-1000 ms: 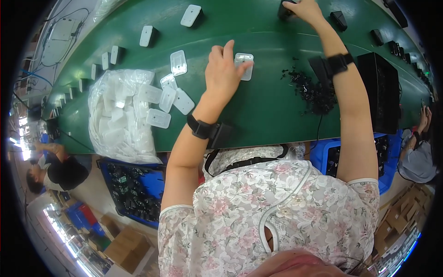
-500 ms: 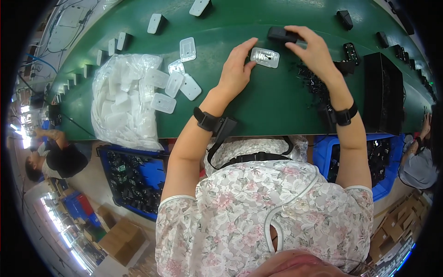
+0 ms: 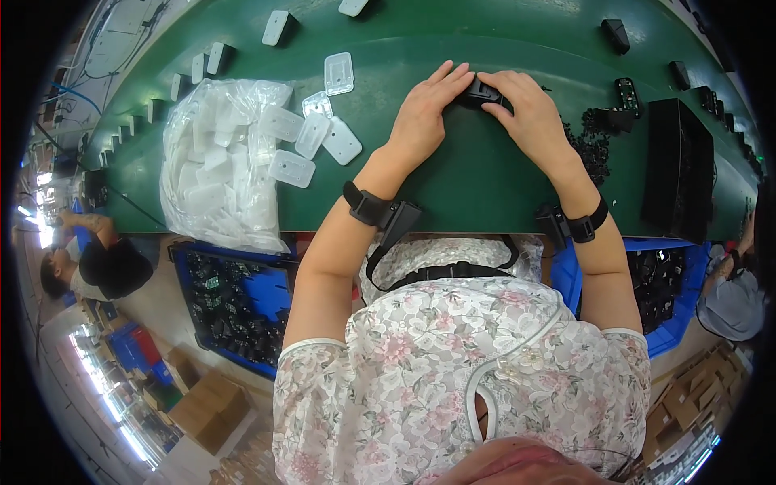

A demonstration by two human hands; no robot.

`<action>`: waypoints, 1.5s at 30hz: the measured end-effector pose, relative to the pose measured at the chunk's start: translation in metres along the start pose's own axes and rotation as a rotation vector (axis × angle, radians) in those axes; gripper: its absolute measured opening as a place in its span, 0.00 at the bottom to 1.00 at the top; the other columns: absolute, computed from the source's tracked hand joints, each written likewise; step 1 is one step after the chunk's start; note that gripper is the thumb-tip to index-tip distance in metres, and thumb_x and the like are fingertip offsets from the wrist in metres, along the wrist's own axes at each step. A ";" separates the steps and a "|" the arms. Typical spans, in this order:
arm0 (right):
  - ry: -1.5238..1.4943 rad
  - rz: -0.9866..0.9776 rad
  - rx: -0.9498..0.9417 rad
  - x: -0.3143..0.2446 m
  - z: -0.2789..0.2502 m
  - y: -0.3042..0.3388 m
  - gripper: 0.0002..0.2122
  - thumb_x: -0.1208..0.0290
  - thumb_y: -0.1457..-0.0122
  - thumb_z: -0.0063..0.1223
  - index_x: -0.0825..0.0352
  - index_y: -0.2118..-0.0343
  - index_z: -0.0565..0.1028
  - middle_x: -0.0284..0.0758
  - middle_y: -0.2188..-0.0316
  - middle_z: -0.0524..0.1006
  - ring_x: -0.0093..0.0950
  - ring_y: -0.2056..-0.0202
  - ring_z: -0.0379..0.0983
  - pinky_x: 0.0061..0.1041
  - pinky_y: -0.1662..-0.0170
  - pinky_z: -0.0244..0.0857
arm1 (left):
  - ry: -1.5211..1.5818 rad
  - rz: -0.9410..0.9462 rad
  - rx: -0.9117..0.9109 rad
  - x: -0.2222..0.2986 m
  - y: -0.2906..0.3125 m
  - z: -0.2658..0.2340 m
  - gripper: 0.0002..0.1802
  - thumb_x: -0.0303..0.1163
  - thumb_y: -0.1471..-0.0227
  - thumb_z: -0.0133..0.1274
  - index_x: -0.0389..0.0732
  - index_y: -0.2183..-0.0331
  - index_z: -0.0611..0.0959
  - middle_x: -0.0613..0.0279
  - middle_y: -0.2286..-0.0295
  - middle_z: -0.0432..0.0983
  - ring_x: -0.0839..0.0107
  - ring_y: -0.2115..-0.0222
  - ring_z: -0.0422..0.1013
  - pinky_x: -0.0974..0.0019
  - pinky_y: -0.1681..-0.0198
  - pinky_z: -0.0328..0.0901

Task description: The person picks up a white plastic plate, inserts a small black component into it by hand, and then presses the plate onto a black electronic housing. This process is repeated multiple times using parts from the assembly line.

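Observation:
A black plastic housing [image 3: 485,92] sits between my two hands on the green table, partly covered by fingers. My right hand [image 3: 525,113] curls over its right side, thumb on the near edge and fingertips on the far edge. From the left, my left hand [image 3: 427,111] presses its fingers against the housing's other side. Whatever lies under the housing is hidden. To the left lie several loose white plastic covers [image 3: 343,142] beside a clear plastic bag [image 3: 218,174] full of similar covers.
A heap of small black parts [image 3: 592,153] and a black part with a circuit board [image 3: 626,95] lie right, before a black box [image 3: 677,166]. White-faced black units [image 3: 279,27] line the far left. Blue bins [image 3: 263,283] stand below the table edge. Other people sit at both sides.
My right hand has brought the black housing left and down to where the white cover lay; that cover is now out of sight. My left hand has closed in on the housing.

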State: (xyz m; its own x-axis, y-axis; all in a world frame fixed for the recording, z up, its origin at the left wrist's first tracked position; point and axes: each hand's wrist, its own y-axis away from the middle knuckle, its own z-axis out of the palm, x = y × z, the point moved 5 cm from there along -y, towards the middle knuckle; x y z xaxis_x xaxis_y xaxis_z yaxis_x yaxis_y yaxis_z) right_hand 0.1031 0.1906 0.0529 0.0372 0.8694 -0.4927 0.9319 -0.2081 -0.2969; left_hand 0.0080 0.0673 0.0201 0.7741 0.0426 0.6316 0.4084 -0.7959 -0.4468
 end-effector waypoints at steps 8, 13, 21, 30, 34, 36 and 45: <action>0.073 -0.006 0.080 -0.004 0.001 0.009 0.18 0.73 0.50 0.57 0.63 0.54 0.72 0.34 0.61 0.73 0.34 0.58 0.69 0.30 0.56 0.65 | -0.066 0.069 -0.073 0.002 -0.005 -0.002 0.36 0.10 0.61 0.39 0.45 0.48 0.73 0.62 0.47 0.66 0.60 0.44 0.60 0.59 0.43 0.55; 0.094 -0.027 0.051 -0.006 0.002 0.004 0.19 0.72 0.50 0.56 0.62 0.52 0.72 0.33 0.61 0.73 0.33 0.59 0.69 0.29 0.58 0.66 | -0.112 0.043 -0.121 -0.003 -0.002 -0.005 0.37 0.10 0.61 0.39 0.47 0.47 0.72 0.63 0.46 0.65 0.63 0.44 0.60 0.59 0.41 0.53; 0.099 -0.027 0.060 -0.004 0.004 0.005 0.19 0.73 0.50 0.56 0.61 0.52 0.71 0.33 0.62 0.73 0.33 0.58 0.69 0.29 0.58 0.67 | -0.162 0.056 -0.108 0.004 0.001 -0.007 0.37 0.11 0.60 0.41 0.48 0.47 0.71 0.64 0.46 0.65 0.64 0.44 0.60 0.59 0.42 0.53; -0.424 0.240 -0.178 0.040 -0.003 -0.027 0.16 0.74 0.50 0.57 0.67 0.56 0.75 0.36 0.62 0.77 0.26 0.63 0.74 0.23 0.58 0.67 | -0.258 0.093 0.018 0.010 -0.018 0.005 0.30 0.24 0.61 0.58 0.39 0.52 0.73 0.56 0.52 0.70 0.60 0.53 0.67 0.60 0.50 0.62; -0.373 0.288 0.103 0.062 -0.023 -0.022 0.14 0.71 0.46 0.56 0.67 0.56 0.76 0.33 0.65 0.78 0.21 0.64 0.73 0.20 0.59 0.66 | -0.186 -0.087 0.065 -0.011 -0.045 0.008 0.22 0.32 0.59 0.60 0.36 0.59 0.78 0.52 0.62 0.76 0.56 0.58 0.70 0.60 0.56 0.65; -0.365 0.340 0.190 0.076 -0.046 -0.010 0.13 0.70 0.45 0.56 0.66 0.57 0.76 0.32 0.65 0.78 0.20 0.64 0.72 0.19 0.59 0.66 | -0.065 -0.223 0.084 -0.037 -0.070 0.007 0.21 0.37 0.57 0.60 0.36 0.61 0.78 0.52 0.66 0.77 0.54 0.60 0.71 0.58 0.58 0.66; 0.122 0.186 -0.003 0.036 -0.052 0.045 0.15 0.68 0.54 0.62 0.64 0.62 0.75 0.33 0.65 0.72 0.33 0.61 0.67 0.28 0.58 0.63 | 0.603 -0.827 -0.058 -0.158 -0.140 0.007 0.18 0.37 0.42 0.45 0.29 0.66 0.77 0.55 0.76 0.78 0.75 0.85 0.69 0.76 0.83 0.62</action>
State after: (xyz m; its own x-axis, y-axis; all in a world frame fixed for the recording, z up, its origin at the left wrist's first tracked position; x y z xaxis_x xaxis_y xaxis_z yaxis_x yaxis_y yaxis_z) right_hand 0.1654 0.2362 0.0644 0.2515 0.8643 -0.4356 0.9062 -0.3684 -0.2077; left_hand -0.1680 0.1768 -0.0217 -0.1179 0.2937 0.9486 0.6679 -0.6834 0.2947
